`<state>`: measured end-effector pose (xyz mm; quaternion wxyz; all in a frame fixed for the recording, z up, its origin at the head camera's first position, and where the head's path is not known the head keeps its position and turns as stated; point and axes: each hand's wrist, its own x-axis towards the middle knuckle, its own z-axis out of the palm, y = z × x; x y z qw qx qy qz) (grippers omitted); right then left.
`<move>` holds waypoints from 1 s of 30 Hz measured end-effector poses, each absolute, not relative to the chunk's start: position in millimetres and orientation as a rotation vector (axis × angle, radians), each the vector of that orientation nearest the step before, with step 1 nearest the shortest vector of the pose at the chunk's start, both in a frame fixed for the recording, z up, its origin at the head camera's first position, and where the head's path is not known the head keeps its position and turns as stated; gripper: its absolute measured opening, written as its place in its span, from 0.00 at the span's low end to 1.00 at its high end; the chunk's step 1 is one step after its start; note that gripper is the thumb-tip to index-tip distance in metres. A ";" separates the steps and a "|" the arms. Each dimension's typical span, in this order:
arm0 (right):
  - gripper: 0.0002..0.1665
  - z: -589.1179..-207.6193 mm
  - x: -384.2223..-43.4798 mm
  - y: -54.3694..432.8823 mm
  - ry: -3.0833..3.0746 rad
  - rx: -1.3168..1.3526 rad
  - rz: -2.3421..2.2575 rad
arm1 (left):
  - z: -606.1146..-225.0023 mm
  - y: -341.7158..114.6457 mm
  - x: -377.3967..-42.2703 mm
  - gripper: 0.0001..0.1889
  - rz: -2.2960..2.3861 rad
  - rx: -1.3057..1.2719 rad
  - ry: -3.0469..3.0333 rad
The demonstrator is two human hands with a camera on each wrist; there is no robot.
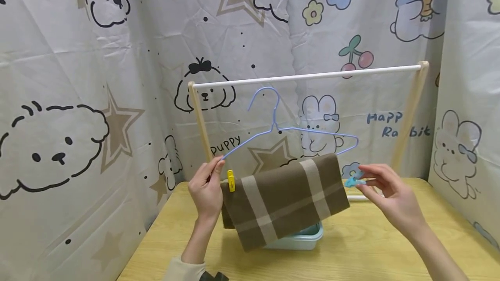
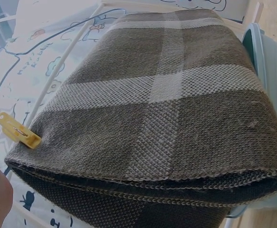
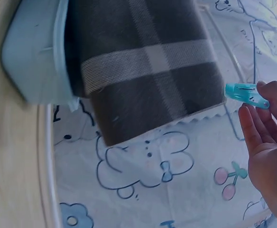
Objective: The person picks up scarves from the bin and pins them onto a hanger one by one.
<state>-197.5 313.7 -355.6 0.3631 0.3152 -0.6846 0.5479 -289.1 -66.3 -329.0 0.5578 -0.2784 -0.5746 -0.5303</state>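
A brown knitted cloth with pale stripes, perhaps a scarf, hangs folded over the lower bar of a blue wire hanger. My left hand pinches the hanger's left corner. Beside it, a yellow clothespin is clipped on the cloth's top edge; it shows in the left wrist view too. With thumb and fingers my right hand pinches a light blue clothespin, its tip right at the cloth's upper right corner. The cloth hangs tilted, lower on the left.
Behind the hanger stands a rack with a white rail and wooden posts. A pale blue-green plastic basket sits on the wooden table, partly hidden by the cloth. Printed curtains enclose the back and sides.
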 end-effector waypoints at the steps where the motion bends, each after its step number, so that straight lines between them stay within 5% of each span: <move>1: 0.30 -351.4 -197.1 311.3 -1.754 0.819 1.403 | -329.5 -65.8 -288.9 0.12 -1.249 -0.656 -1.352; 30: 0.23 -292.1 -231.1 273.6 -1.991 0.770 0.889 | -328.3 -59.4 -281.5 0.11 -1.223 -0.698 -1.333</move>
